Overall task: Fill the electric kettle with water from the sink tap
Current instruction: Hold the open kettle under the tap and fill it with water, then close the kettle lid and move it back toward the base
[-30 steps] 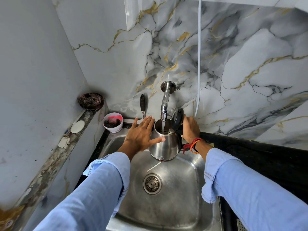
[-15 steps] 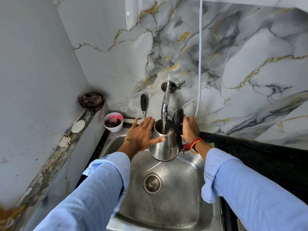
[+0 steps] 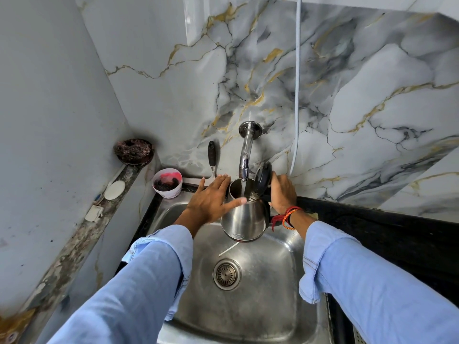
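Left hand [image 3: 210, 201], fingers spread flat, thumb touching the kettle [image 3: 244, 219] at nine o'clock; right hand [image 3: 283, 192] wraps its three-o'clock handle.

We see a steel sink [image 3: 280, 269] with a drain [image 3: 227, 274] and a thin white strip [image 3: 226, 251] lying in its basin. On the left ledge [image 3: 74, 244] sit a dark bowl [image 3: 134, 152], a white disc [image 3: 114, 189] and a small white block [image 3: 93, 213]. A white cup [image 3: 167, 182] stands at the sink's back corner.
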